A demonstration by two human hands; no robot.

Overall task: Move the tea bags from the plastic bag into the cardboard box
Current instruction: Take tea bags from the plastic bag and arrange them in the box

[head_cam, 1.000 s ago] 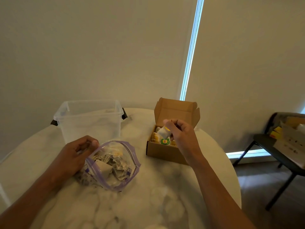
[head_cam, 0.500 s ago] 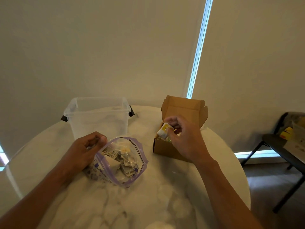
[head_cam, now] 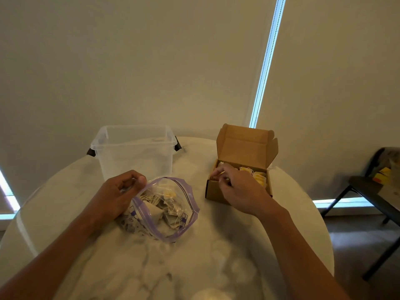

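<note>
The near stretch of the round marble table (head_cam: 194, 267) lies bare between the two forearms, and its curved edge drops away toward the floor on the right. Left of centre the plastic bag (head_cam: 186, 221) slumps on the tabletop, its purple-zippered mouth gaping upward. The left hand (head_cam: 116, 195) pinches the mouth's left rim between thumb and curled fingers. The tea bags (head_cam: 155, 211) lie heaped inside, strings tangled.

A band of bare table separates the bag's right edge from the cardboard box (head_cam: 214, 192), which stands to the right near the table's far right edge with its lid flap upright at the back. The right hand (head_cam: 240, 189) reaches over the box's near wall, fingers curled down into the near left corner. Whether they grip anything cannot be told. Yellow-tagged tea bags (head_cam: 258, 177) stand packed in the right part of the box.

Farther left, behind the bag, a clear plastic tub (head_cam: 134, 152) stands at the table's far edge, well apart from the box. Off the table at far right stands a dark chair (head_cam: 365, 189).
</note>
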